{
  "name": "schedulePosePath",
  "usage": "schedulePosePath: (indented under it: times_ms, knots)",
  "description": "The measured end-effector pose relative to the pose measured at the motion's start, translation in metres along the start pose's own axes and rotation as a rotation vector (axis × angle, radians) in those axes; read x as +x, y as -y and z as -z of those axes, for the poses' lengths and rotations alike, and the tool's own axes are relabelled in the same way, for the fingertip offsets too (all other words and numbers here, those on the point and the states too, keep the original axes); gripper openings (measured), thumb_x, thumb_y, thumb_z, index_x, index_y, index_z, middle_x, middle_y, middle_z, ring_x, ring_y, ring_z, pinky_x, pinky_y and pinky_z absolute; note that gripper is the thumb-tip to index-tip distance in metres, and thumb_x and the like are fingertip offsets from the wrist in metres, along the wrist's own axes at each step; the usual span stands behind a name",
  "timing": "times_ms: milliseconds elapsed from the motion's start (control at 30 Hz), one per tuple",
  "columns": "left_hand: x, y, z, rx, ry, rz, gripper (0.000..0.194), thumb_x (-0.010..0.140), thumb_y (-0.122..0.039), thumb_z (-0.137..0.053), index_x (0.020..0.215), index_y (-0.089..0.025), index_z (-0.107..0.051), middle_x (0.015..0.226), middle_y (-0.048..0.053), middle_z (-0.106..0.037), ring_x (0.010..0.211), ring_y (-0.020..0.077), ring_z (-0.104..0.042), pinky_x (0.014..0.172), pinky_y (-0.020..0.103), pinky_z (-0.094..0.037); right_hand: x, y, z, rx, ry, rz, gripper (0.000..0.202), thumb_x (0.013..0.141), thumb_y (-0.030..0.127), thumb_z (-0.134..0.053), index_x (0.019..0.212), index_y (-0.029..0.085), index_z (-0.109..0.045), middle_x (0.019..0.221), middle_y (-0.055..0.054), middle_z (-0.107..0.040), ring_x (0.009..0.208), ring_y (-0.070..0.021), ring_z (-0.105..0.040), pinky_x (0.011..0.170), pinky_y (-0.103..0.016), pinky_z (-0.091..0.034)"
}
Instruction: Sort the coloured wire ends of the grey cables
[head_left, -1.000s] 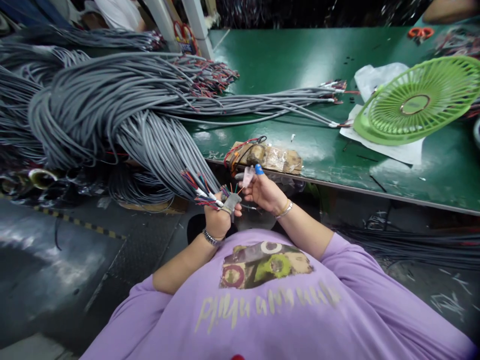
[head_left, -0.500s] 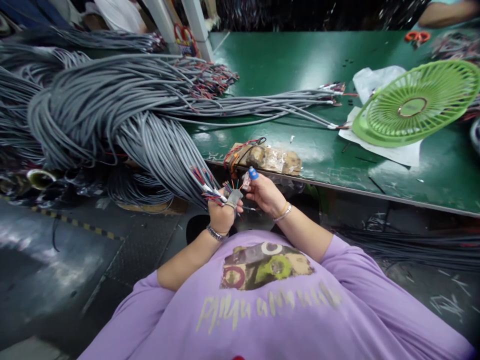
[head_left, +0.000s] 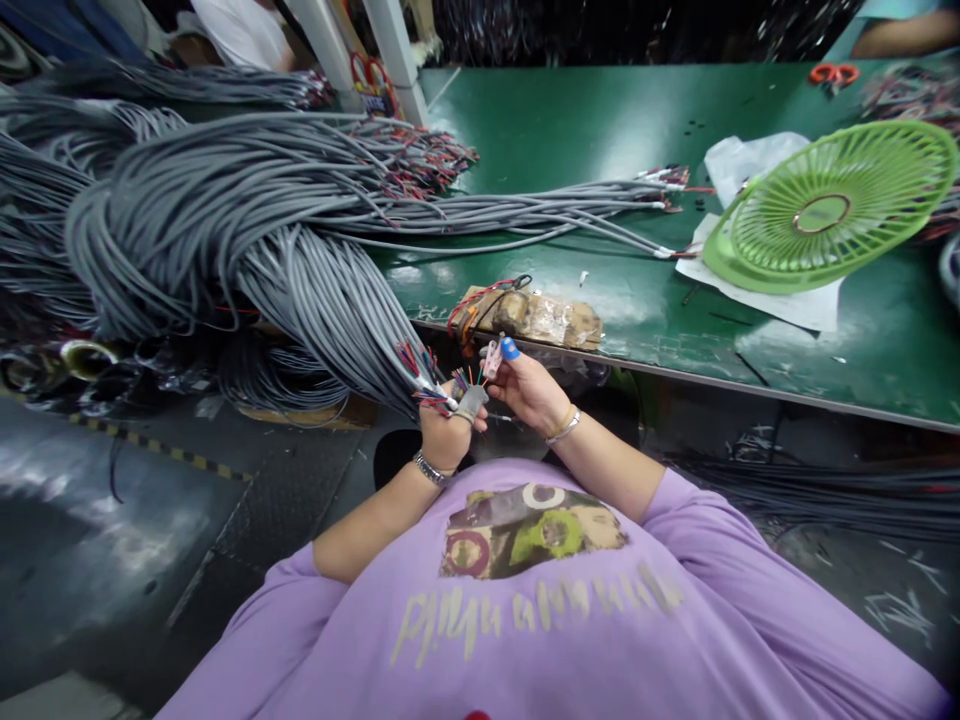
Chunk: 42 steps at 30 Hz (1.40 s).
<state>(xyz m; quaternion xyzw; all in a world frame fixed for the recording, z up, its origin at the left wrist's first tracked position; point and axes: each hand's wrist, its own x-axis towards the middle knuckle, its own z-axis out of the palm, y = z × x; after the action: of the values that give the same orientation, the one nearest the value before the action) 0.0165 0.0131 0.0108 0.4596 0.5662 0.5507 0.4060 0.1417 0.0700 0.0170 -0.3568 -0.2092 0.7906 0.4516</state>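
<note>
Head view. Landmark: wooden block (head_left: 551, 318) at the near edge of the green bench (head_left: 570, 110).

Left hand (head_left: 444, 437), on the near side of the block and to its left: fingers closed round a grey piece (head_left: 471, 402), with coloured wire ends (head_left: 461, 380) fanning out above it. White-sleeved cable ends (head_left: 435, 390) lie against the same hand, on its far side.

Right hand (head_left: 536, 392), just on the near side of the block: thumb and finger narrowed in a pinch on a small pinkish-white piece (head_left: 493, 359) beside the fanned ends; blue cover (head_left: 510, 349) on one digit. Whether the piece touches a wire cannot be told; too small. Exact form of the grey piece also unclear.

Step in hand, judged: close handling of single wire ends, left hand steadying, right hand doing the fine work. The next move seems to call for a firm left grip, ends spread apart, and a light, well-aimed right pinch. Risk: neighbouring ends tangling.

Surroundings: large grey cable bundle (head_left: 180, 220) left of the block; more cables (head_left: 525, 205) beyond it; green fan (head_left: 825, 215) to its right; orange-handled scissors (head_left: 834, 75) farther off, beyond block and fan.
</note>
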Motion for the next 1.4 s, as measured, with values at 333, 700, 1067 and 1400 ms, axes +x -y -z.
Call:
schedulePosePath:
  times_ms: [333, 700, 1067, 1400]
  knots:
    - [-0.009, 0.005, 0.016, -0.084, 0.134, 0.078, 0.033, 0.075, -0.047, -0.071, 0.075, -0.015, -0.069, 0.057, 0.002, -0.068, 0.045, 0.0122, -0.062, 0.044, 0.021, -0.049, -0.008, 0.01, 0.023, -0.007, 0.0, -0.068, 0.044, 0.084, 0.061, -0.058, 0.083, 0.018, -0.064, 0.083, -0.004, -0.069, 0.066, -0.0102, -0.058, 0.057, -0.021, -0.047]
    - [0.002, 0.002, 0.02, -0.25, 0.314, 0.153, 0.035, 0.072, -0.036, -0.076, 0.099, -0.014, -0.069, 0.088, 0.009, -0.075, 0.061, 0.0141, -0.07, 0.04, 0.016, -0.037, -0.044, 0.021, 0.048, -0.374, 0.002, 0.261, 0.028, 0.07, 0.042, -0.078, 0.083, 0.019, -0.068, 0.074, 0.001, -0.065, 0.06, -0.0073, -0.051, 0.06, -0.022, -0.043]
    - [0.001, -0.016, 0.024, -0.306, 0.476, 0.085, 0.057, 0.054, -0.01, -0.081, 0.109, -0.02, -0.066, 0.111, 0.009, -0.071, 0.085, 0.0205, -0.071, 0.073, 0.032, -0.059, -0.07, 0.005, 0.008, -0.85, 0.352, 0.425, 0.025, 0.078, 0.041, -0.072, 0.09, 0.02, -0.068, 0.084, -0.003, -0.066, 0.075, -0.0164, -0.057, 0.073, -0.032, -0.048]
    - [-0.011, -0.028, 0.039, -0.133, 0.454, -0.031, 0.046, 0.052, -0.016, -0.082, 0.096, -0.02, -0.072, 0.098, 0.008, -0.075, 0.108, 0.0302, -0.066, 0.099, 0.044, -0.052, -0.068, -0.022, -0.016, -1.225, 0.251, 0.799, 0.007, 0.082, 0.027, -0.061, 0.081, 0.02, -0.063, 0.08, -0.004, -0.064, 0.071, -0.0167, -0.055, 0.07, -0.031, -0.044]
